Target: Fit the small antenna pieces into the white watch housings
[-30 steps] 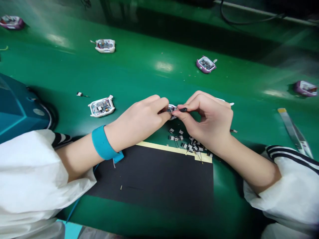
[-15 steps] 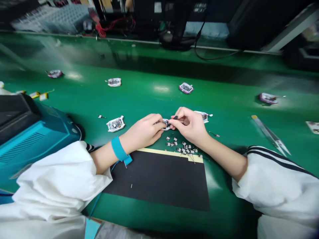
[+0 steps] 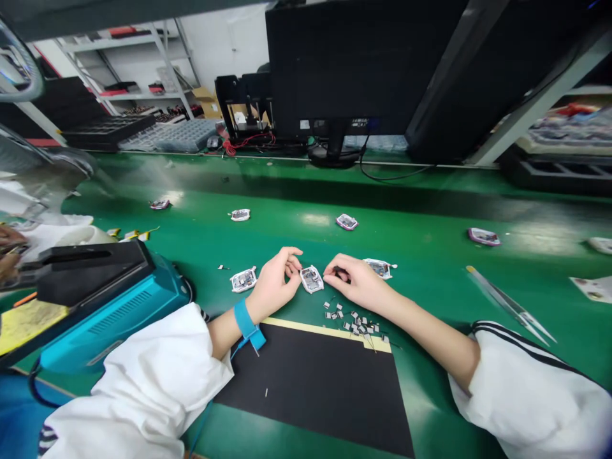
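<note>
My left hand (image 3: pixel 273 282) rests with curled, empty fingers on the green bench (image 3: pixel 306 223), just left of a small white-framed circuit module (image 3: pixel 312 279). My right hand (image 3: pixel 356 282) lies just right of that module, pinching a small dark component (image 3: pixel 340 274) that its fingers mostly hide. Below the hands lies a scattered pile of small black-and-silver parts with thin leads (image 3: pixel 354 320). Another white module (image 3: pixel 243 279) sits left of my left hand, and a third (image 3: pixel 380 268) sits beyond my right hand.
A blue wrist strap (image 3: pixel 246 322) circles my left wrist. A black mat (image 3: pixel 310 395) with cream tape lies near me, a teal machine (image 3: pixel 115 312) stands left, and long tweezers (image 3: pixel 509 305) lie right. Several modules dot the bench; a monitor (image 3: pixel 358 64) stands behind.
The view has tilted up and shows more of the room. My left hand has let go of the white module, which now lies on the bench, and my hands have drawn apart.
</note>
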{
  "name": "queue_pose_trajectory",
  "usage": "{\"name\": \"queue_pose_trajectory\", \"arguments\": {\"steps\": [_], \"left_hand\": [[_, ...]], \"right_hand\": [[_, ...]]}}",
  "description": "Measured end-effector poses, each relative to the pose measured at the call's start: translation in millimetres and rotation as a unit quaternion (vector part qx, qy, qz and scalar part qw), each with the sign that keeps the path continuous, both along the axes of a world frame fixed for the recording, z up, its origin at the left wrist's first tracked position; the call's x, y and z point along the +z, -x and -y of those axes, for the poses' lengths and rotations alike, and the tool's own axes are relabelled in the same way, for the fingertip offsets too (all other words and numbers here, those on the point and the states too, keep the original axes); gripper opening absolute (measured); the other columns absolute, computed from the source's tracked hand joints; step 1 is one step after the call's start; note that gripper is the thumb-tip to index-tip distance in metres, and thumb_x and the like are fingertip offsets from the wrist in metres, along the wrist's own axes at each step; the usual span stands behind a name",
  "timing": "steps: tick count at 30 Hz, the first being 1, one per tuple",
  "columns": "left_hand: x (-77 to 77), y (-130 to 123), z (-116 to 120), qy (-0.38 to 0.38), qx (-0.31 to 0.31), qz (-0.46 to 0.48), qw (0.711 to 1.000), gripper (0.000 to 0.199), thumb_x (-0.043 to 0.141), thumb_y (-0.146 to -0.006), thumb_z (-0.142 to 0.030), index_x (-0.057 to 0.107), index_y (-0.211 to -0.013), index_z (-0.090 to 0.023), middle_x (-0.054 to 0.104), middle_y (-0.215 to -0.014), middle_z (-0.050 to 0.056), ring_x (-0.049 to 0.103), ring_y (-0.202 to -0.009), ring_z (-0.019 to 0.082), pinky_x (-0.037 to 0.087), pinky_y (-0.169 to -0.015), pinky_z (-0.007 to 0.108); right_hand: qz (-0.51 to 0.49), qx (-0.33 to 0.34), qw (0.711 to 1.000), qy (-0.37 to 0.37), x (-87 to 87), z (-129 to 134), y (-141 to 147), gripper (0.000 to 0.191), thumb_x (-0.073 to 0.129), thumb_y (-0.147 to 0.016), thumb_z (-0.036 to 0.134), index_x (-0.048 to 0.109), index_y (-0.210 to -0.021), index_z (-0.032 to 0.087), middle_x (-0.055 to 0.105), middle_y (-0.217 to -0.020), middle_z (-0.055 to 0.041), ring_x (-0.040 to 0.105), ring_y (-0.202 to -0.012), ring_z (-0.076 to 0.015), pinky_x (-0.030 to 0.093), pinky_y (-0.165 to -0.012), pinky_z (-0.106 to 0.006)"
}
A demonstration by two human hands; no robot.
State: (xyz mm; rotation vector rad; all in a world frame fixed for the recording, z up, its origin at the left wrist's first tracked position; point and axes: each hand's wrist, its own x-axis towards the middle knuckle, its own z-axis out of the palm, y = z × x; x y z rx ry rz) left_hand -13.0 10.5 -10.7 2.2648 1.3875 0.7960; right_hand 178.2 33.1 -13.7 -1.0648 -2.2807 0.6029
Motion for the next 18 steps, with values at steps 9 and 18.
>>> {"name": "queue_pose_trajectory", "arguments": {"steps": [9,18], "left_hand": [[-9.9,2,-7,0.047,-0.12,0.003,0.992,0.059,0.053,-0.071,-0.016,0.029,-0.125,-0.015,0.047,-0.12,0.011,0.042,-0.112,0.021,0.037,-0.096,0.039],[-9.3,0,-7,0.076,-0.093,0.062,0.991,0.06,0.062,-0.068,-0.024,0.034,-0.121,-0.019,0.055,-0.104,0.006,0.052,-0.096,0.018,0.043,-0.088,0.035]], "right_hand": [[0.193,0.018,0.964,-0.183,-2.8,11,17,0.02,0.045,-0.082,0.025,0.059,-0.081,0.011,0.053,-0.076,-0.0084,0.05,-0.072,-0.0188,0.043,-0.065,-0.032],[0.237,0.013,0.942,-0.236,-0.3,11,23,0.011,0.045,-0.075,0.006,0.055,-0.079,0.008,0.051,-0.074,-0.0081,0.049,-0.069,-0.0185,0.044,-0.06,-0.03]]}}
